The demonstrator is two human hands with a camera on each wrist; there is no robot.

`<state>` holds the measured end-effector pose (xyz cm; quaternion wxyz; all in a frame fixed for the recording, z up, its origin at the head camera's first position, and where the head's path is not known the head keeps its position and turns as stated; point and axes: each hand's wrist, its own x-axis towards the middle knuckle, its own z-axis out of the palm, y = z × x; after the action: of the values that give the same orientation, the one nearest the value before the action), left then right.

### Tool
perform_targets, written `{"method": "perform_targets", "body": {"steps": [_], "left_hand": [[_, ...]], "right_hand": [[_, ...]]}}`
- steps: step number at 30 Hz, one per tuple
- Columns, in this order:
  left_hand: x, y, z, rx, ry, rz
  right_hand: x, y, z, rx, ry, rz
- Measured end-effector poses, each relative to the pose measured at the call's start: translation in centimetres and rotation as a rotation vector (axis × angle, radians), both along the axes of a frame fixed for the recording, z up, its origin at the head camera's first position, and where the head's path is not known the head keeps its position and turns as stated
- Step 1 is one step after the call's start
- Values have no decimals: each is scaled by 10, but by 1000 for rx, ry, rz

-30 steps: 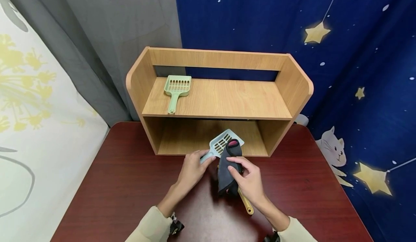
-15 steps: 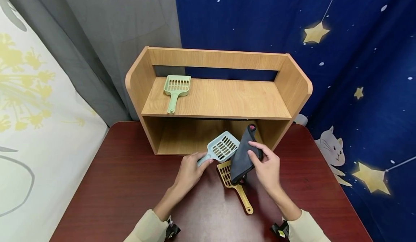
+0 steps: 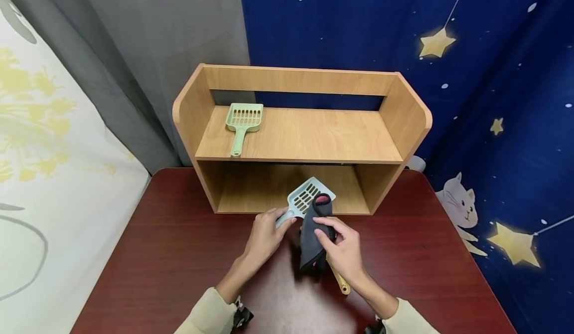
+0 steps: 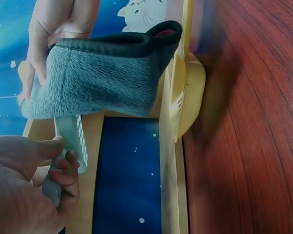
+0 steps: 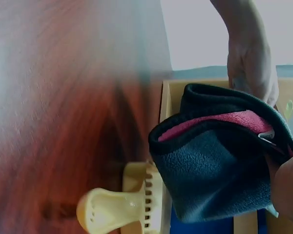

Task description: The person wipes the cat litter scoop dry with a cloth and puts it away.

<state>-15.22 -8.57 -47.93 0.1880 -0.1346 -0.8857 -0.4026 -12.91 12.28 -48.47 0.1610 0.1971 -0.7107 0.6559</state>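
Grey black-edged cloth swung back left, now overlapping pale-blue litter scoop; right hand pinches cloth, left hand grips scoop, wiping apparently unfinished.

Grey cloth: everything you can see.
The grey cloth looks like soft fleece, with black edging, a pink inner side and a small pale tag-like piece. It is folded and held up by the right hand. In the head view it hides part of the blue scoop and yellow scoop; contact with either is unclear.
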Motion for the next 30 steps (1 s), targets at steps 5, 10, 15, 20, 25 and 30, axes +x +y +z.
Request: {"method": "perform_targets", "body": {"steps": [5, 10, 15, 20, 25, 30], "left_hand": [[3, -3, 1, 2, 11, -7], [6, -7, -2, -2, -3, -9], [8, -10, -3, 3, -13, -16], [7, -15, -4, 5, -12, -2], [4, -22, -6, 15, -28, 27], [-3, -31, -9, 40, -56, 60]], "right_hand": [[-13, 14, 11, -55, -80, -134], [-30, 34, 19, -108, -98, -230], [-36, 46, 20, -106, -123, -232], [-37, 51, 20, -124, -126, -218], [-38, 58, 19, -124, -128, -224], [-35, 62, 16, -126, -147, -226]]}}
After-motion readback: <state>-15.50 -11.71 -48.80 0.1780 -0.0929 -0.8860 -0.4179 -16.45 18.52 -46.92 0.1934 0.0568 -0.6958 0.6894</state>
